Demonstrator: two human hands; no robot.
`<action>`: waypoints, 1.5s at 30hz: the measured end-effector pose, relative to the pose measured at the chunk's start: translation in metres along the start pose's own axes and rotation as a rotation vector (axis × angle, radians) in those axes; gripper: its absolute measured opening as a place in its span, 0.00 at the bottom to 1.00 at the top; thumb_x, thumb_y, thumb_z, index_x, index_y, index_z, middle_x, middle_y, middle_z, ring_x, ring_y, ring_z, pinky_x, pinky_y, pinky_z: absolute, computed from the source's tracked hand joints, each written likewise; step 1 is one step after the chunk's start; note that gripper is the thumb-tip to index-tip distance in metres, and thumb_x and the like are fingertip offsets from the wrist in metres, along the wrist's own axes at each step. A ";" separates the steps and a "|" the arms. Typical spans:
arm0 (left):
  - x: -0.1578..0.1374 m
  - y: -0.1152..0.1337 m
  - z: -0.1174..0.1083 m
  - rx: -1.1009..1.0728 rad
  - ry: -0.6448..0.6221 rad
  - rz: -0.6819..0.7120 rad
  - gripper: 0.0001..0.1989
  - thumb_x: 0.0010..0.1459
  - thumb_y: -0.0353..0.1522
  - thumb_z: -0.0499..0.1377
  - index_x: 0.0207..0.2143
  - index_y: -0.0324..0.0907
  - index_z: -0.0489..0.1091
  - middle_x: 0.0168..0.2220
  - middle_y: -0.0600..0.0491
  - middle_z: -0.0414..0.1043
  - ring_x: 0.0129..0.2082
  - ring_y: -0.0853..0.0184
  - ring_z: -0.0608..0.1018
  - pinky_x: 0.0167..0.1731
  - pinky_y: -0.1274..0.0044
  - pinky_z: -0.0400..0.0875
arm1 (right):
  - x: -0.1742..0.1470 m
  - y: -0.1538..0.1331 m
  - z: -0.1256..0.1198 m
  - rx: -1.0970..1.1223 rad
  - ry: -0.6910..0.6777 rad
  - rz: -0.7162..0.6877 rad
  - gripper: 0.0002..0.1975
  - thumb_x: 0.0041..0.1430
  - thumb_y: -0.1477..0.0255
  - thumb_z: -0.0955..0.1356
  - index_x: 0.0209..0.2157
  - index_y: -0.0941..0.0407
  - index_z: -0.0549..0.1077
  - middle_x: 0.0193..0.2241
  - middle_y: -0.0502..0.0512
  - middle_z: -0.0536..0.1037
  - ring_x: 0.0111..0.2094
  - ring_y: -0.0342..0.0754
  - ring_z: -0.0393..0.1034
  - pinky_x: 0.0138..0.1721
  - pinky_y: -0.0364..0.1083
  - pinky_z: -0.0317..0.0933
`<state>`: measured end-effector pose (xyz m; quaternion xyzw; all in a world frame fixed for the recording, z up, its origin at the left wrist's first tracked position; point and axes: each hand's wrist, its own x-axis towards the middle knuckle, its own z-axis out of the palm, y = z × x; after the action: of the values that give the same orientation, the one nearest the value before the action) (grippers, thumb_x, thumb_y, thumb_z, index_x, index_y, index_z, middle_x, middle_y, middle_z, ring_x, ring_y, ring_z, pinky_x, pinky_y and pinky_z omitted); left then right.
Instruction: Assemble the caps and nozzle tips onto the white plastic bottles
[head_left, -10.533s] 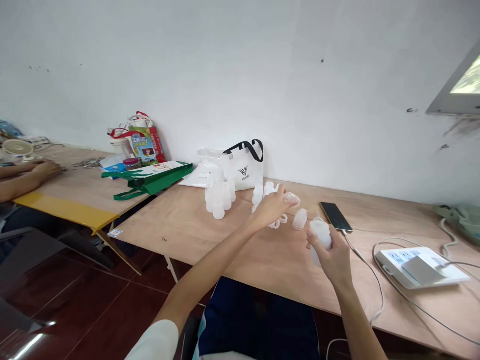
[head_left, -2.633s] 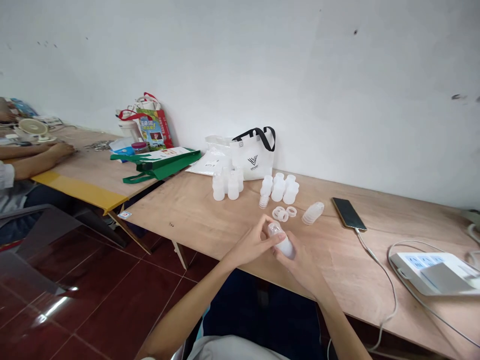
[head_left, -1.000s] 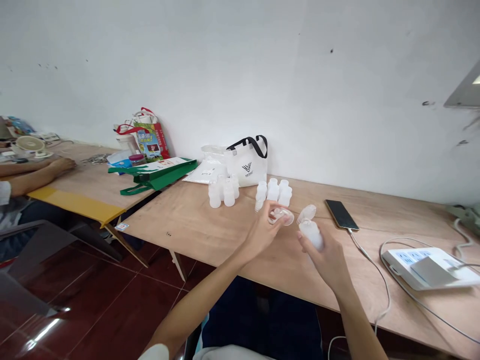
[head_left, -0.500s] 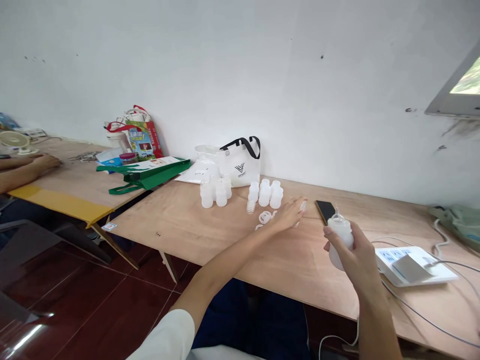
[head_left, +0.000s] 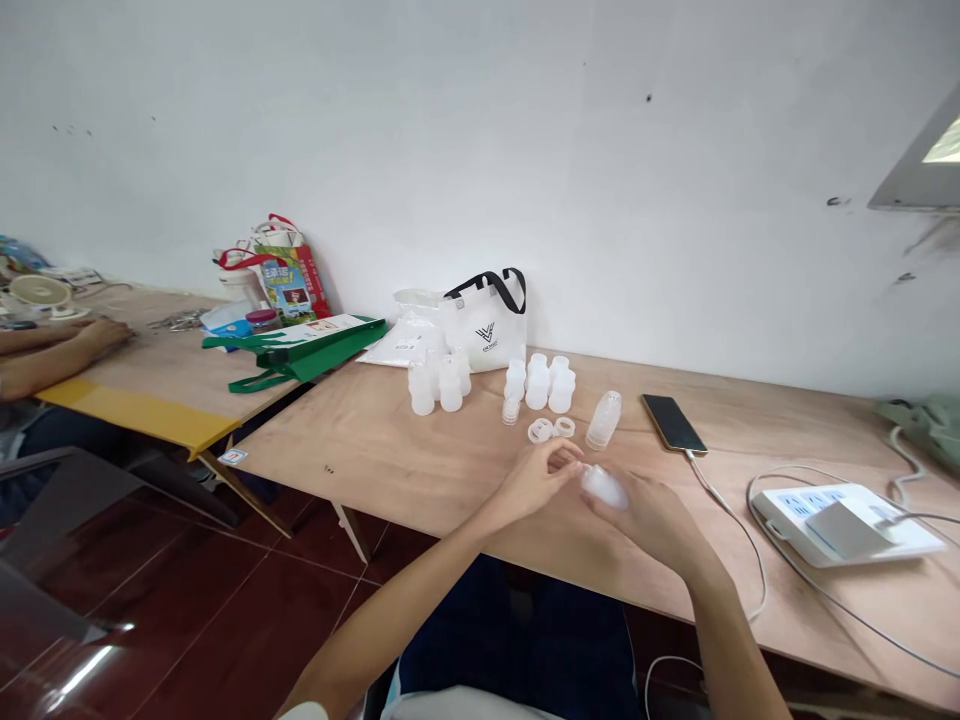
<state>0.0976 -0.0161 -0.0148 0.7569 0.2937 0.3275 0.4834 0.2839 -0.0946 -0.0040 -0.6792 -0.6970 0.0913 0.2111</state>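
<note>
My right hand (head_left: 652,515) is wrapped round a small white translucent plastic bottle (head_left: 604,487), held tilted with its top toward the left, low over the table's near side. Close to that top is my left hand (head_left: 534,482), its fingers curled together; what they hold, if anything, cannot be made out. Just beyond the hands lie loose white plastic rings (head_left: 540,430). A tilted stack of clear domed caps (head_left: 604,418) lies to their right. Behind the rings stand several white bottles (head_left: 537,382) and a small stack of clear rings (head_left: 511,410).
More white bottles (head_left: 450,384) stand left, before a white bag with black handles (head_left: 487,325). A phone (head_left: 673,423) on a cable and a white power strip (head_left: 847,525) lie right. Another person's hand (head_left: 109,332) rests on the adjoining table beside a green bag (head_left: 307,355).
My left hand has drawn back from the clear caps toward the bottle's top. My right hand has brought the bottle left and tipped it over from upright.
</note>
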 end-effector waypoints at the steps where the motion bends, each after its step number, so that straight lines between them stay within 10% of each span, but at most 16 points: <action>1: -0.006 -0.003 -0.002 -0.013 -0.001 -0.034 0.11 0.65 0.38 0.58 0.43 0.42 0.74 0.40 0.49 0.79 0.38 0.65 0.80 0.40 0.75 0.74 | 0.000 -0.004 0.003 -0.032 -0.034 -0.021 0.11 0.64 0.59 0.66 0.43 0.48 0.75 0.33 0.51 0.84 0.34 0.55 0.79 0.31 0.46 0.61; 9: -0.018 -0.038 -0.004 0.147 0.005 -0.180 0.06 0.62 0.34 0.58 0.37 0.41 0.72 0.28 0.54 0.78 0.25 0.68 0.77 0.27 0.78 0.68 | -0.003 -0.029 0.040 -0.476 -0.091 -0.053 0.09 0.64 0.67 0.67 0.44 0.53 0.74 0.36 0.56 0.84 0.33 0.58 0.79 0.29 0.47 0.52; 18: -0.010 -0.034 -0.011 0.107 0.105 -0.135 0.04 0.56 0.32 0.62 0.33 0.41 0.74 0.27 0.55 0.77 0.28 0.68 0.78 0.31 0.78 0.69 | -0.006 -0.029 0.046 -0.495 0.107 -0.098 0.09 0.67 0.62 0.66 0.41 0.50 0.74 0.31 0.53 0.83 0.26 0.54 0.77 0.26 0.47 0.48; 26: -0.013 -0.029 -0.034 -0.557 -0.024 -0.287 0.19 0.49 0.39 0.73 0.39 0.36 0.79 0.32 0.50 0.79 0.32 0.67 0.81 0.41 0.71 0.78 | 0.000 -0.028 0.034 -0.057 0.053 -0.058 0.13 0.66 0.58 0.65 0.46 0.48 0.75 0.32 0.52 0.83 0.33 0.54 0.79 0.30 0.45 0.61; 45: -0.006 -0.030 -0.007 -0.983 -0.006 -0.441 0.14 0.60 0.38 0.68 0.41 0.37 0.74 0.38 0.47 0.78 0.41 0.64 0.82 0.46 0.73 0.79 | 0.004 -0.009 0.022 0.724 -0.202 0.031 0.25 0.60 0.50 0.69 0.49 0.53 0.73 0.28 0.50 0.77 0.29 0.49 0.72 0.31 0.45 0.65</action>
<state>0.0845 -0.0055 -0.0414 0.3629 0.2563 0.3147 0.8388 0.2660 -0.0872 -0.0194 -0.5588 -0.6264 0.4017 0.3662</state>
